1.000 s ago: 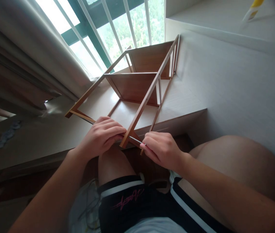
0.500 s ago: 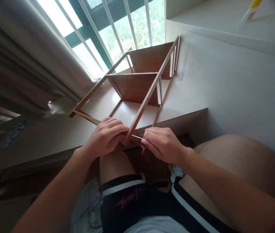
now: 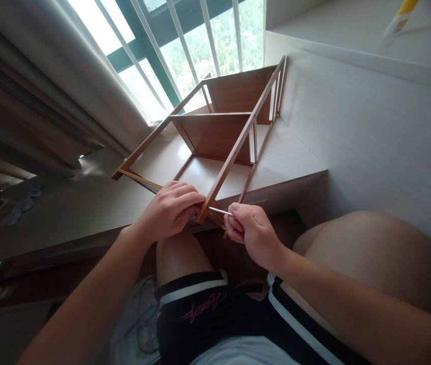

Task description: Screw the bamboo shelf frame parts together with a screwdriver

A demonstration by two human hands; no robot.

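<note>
A brown wooden shelf frame with slatted sides and flat shelf boards lies tilted on the pale ledge. My left hand is closed at the near end of its rail, fingers bent against the wood; the fingertips are partly hidden. My right hand is closed round a screwdriver, whose thin metal shaft shows while the handle is hidden in the fist. The shaft's tip meets the outer face of the rail near its end, just right of my left fingers.
The pale ledge carries the frame and ends in an edge above my legs. A barred window is behind, with a grey curtain at left. A yellow-and-white tube or bottle is on the upper right surface.
My right hand has rolled round the screwdriver, thumb now on top, and more of its shaft shows. The left hand keeps its place at the rail. The whole view has shifted slightly.
</note>
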